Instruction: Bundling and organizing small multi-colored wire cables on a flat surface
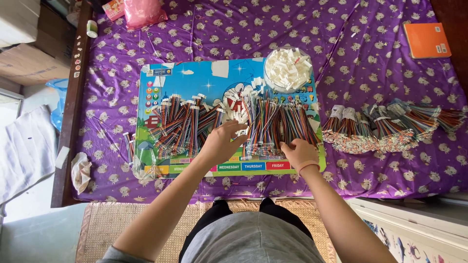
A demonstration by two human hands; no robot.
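Purple patterned cloth (390, 73) underlies the cartoon board (195, 78), the landmark here; right of the board lie tied wire bundles (385, 129), and at its upper right corner stands a bowl of white connectors (287, 68). On the board's middle, my left hand (222, 141) spreads open fingers over loose multicoloured ribbon wires (273, 126), while near its lower right edge my right hand (298, 152) curls loosely on the wire ends, grip unclear.

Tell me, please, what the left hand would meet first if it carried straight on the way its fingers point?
Probably the white connector ends just past the left hand, where the multicoloured wire bundles begin; depth is hard to judge from above.
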